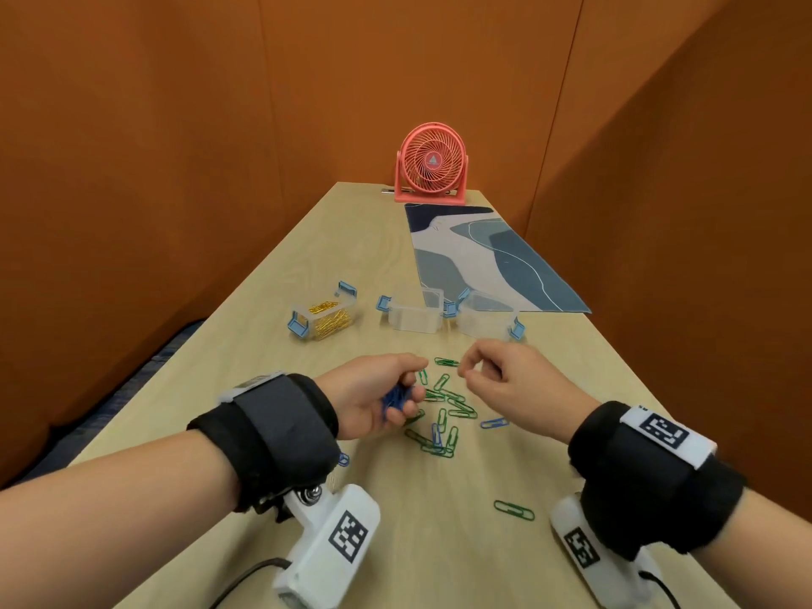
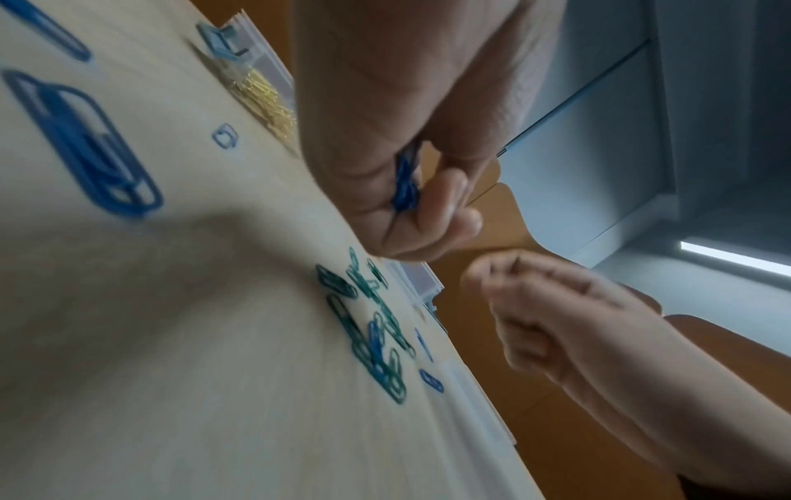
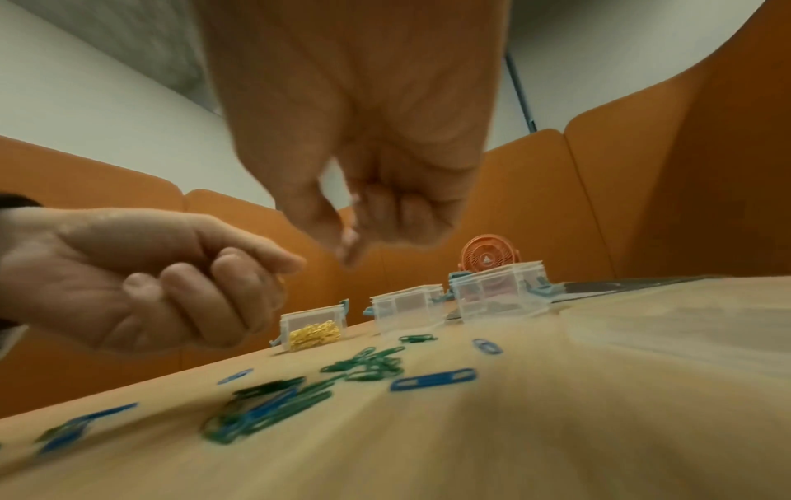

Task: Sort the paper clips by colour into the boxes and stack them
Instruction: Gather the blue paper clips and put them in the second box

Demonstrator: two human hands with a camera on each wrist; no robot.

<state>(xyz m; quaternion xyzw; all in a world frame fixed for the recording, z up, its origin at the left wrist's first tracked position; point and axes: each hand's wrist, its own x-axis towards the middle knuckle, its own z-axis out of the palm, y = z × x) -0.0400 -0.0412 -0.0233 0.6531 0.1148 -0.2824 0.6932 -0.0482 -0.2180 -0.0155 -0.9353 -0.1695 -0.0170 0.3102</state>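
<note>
Lying nearest on the counter (image 1: 272, 274): one green clip (image 1: 514, 510) alone btwn the two wrists, well apart from the rest; prob. a stray awaiting pickup. One blue clip (image 1: 343, 459) peeking out by the left wrist strap.

Hovering next: left hand (image 1: 378, 397), fingers (image 1: 397, 416) curled round a bunch of blue clips (image 1: 395, 400), seemingly serving as a holding pouch so blues go to a box in one trip, not one by one. Count in the bunch: cannot tell, too tightly packed. Right hand (image 1: 496, 384) hanging over the pile w/ thumb and forefinger tips pressed together, other fingers curled; nothing visible btwn them in head or wrist views, so judging it clenched on nothing, or on sth too small to see.

Spreading under and btwn both hands: loose pile of green clips (image 1: 448, 406), approx. a dozen plus, overlapping so exact no. unclear; two or so blues mixed in, plus one blue clip (image 1: 494, 423) just right of the pile.

Standing beyond, in a row: three clear boxes w/ blue latches flipped open, lids off, ready for filling. Left box (image 1: 323, 320) holding gold clips, so gold looking done. Middle box (image 1: 415, 316) and right box (image 1: 485, 320) appearing empty.

Lying farther: one blue patterned mat (image 1: 492, 257). Standing at the far end: one pink fan (image 1: 433, 162).
</note>
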